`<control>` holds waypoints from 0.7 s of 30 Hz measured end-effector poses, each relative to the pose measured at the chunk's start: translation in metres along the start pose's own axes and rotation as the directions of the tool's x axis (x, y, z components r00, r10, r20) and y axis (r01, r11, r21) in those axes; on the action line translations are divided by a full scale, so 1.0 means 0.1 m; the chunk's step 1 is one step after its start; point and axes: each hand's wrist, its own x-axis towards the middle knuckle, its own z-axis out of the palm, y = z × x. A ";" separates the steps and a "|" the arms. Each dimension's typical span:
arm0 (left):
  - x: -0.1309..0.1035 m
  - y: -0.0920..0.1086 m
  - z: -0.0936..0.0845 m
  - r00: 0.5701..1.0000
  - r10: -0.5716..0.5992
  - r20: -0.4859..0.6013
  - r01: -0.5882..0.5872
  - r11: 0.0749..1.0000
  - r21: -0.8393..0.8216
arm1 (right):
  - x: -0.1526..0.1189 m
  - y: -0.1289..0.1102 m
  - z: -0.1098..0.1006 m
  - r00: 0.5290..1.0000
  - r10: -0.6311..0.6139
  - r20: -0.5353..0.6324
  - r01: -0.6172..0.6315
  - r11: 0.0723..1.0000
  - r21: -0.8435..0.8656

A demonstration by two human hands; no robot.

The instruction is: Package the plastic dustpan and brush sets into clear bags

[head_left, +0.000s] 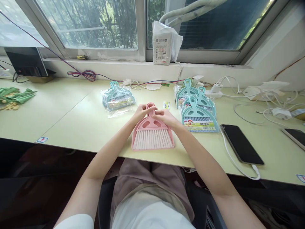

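A pink hand brush [153, 139] with white bristles lies in a matching pink dustpan [172, 143], near the table's front edge. Their handles overlap and point away from me. My left hand [142, 112] pinches the handles from the left, close to the looped top. From the right, the fingers of my right hand [166, 116] close on the same handles, lower down. Just beyond my right hand lies a small printed label card [166, 105], partly covered by the hand.
Bagged turquoise dustpan sets lie at the right [199, 119] and back left [118, 97]. A black phone [241, 143] with a white cable sits at the right. Cables and chargers [282, 113] spread behind it. Green cloth-like pieces [17, 97] lie far left.
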 end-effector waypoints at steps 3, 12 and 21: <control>0.00 0.02 -0.01 1.000 0.010 0.004 -0.010 1.000 -0.022 | 0.00 -0.01 0.06 0.999 -0.014 -0.030 0.014 1.000 -0.010; 0.01 0.04 -0.02 1.000 0.016 0.005 -0.015 0.999 -0.046 | 0.00 -0.01 0.12 0.993 -0.066 -0.102 0.063 0.998 -0.027; 0.05 -0.02 -0.05 0.999 -0.028 0.034 0.029 1.000 -0.012 | 0.03 0.00 0.07 0.989 -0.049 -0.141 0.040 0.997 -0.064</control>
